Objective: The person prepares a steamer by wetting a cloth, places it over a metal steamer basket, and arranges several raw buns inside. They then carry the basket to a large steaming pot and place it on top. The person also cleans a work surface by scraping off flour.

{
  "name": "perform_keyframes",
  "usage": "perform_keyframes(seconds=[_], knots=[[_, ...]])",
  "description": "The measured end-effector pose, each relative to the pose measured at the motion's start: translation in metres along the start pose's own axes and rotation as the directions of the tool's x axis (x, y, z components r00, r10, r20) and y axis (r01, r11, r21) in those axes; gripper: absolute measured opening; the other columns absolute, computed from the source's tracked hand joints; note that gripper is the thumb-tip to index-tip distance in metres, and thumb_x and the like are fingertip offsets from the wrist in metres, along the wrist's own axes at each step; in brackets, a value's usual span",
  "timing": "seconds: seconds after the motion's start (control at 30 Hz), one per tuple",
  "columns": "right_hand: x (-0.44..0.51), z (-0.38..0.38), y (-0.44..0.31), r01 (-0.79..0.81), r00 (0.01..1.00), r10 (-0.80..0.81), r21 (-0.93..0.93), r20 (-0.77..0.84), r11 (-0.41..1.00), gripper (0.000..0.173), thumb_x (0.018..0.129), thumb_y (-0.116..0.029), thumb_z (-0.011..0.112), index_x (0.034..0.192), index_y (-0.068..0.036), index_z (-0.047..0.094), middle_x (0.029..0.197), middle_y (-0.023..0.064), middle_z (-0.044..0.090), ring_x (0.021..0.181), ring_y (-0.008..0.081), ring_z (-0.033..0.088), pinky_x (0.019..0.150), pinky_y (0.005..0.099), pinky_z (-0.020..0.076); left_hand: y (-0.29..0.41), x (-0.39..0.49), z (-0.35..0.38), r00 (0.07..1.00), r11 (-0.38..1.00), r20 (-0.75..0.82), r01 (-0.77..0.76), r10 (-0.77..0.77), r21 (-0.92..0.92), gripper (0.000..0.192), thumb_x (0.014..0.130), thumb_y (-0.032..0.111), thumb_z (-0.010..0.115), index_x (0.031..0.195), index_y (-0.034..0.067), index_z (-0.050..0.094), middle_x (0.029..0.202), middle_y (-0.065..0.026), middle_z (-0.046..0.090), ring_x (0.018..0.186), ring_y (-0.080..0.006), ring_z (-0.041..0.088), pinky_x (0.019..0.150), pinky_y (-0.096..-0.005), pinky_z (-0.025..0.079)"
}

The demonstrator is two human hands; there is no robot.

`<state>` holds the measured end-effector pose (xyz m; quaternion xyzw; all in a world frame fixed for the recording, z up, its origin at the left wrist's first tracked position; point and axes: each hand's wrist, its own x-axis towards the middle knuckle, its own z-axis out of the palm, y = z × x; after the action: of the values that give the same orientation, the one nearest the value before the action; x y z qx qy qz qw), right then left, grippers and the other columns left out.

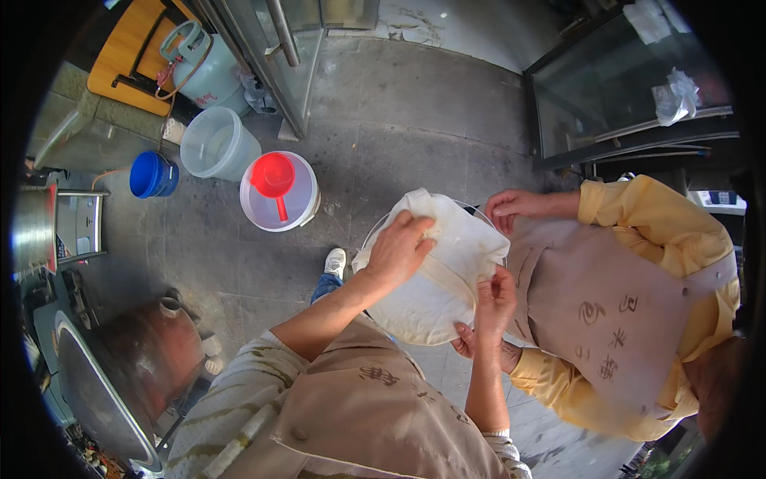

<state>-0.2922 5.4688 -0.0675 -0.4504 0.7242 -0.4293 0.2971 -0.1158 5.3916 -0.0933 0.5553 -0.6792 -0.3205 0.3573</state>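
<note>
A white cloth (440, 287) lies spread and partly folded over a round vessel, whose thin metal rim or wire handle shows behind it. My left hand (402, 248) rests on the upper part of the cloth, its fingertips on a fold. With the thumb and fingers of my right hand (495, 299) I pinch the cloth at its right edge. Just below, a co-worker's hand (464, 340) touches the lower right edge of the vessel or cloth. What the vessel holds is hidden.
The co-worker in a brown apron (604, 305) stands close at right. To the left are a white bucket (311, 206) with a red dipper (274, 175), a clear bucket (230, 149), a blue bucket (149, 175), a gas cylinder (209, 75) and a rusty drum (146, 353). Glass doors stand beyond.
</note>
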Motion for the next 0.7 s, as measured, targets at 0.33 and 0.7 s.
perform_keyframes(seconds=[0.33,0.7], knots=[[0.019,-0.069,0.016,-0.067,0.997,0.073,-0.154,0.032,0.986,0.024,0.076,-0.005,0.057,0.1,-0.001,0.059,0.072,0.0099,0.061,0.062,0.016,0.056,0.06,0.0263,0.0457,-0.009,-0.012,-0.087,0.986,0.996,0.139,0.093,-0.094,0.012,0.016,0.077,0.009,0.06,0.089,0.0,0.06,0.082,-0.0132,0.06,0.068,-0.0234,0.06,0.061,-0.031,0.046],[0.025,-0.017,0.02,0.179,0.974,-0.098,-0.42,0.206,0.89,0.017,0.072,-0.016,0.063,0.084,-0.004,0.059,0.07,0.0124,0.06,0.064,0.0281,0.058,0.062,0.0361,0.0465,-0.046,-0.06,-0.05,0.962,0.949,0.118,0.216,-0.247,0.229,0.03,0.069,0.025,0.067,0.083,0.001,0.054,0.08,-0.0132,0.052,0.065,-0.0277,0.055,0.061,-0.0391,0.045]])
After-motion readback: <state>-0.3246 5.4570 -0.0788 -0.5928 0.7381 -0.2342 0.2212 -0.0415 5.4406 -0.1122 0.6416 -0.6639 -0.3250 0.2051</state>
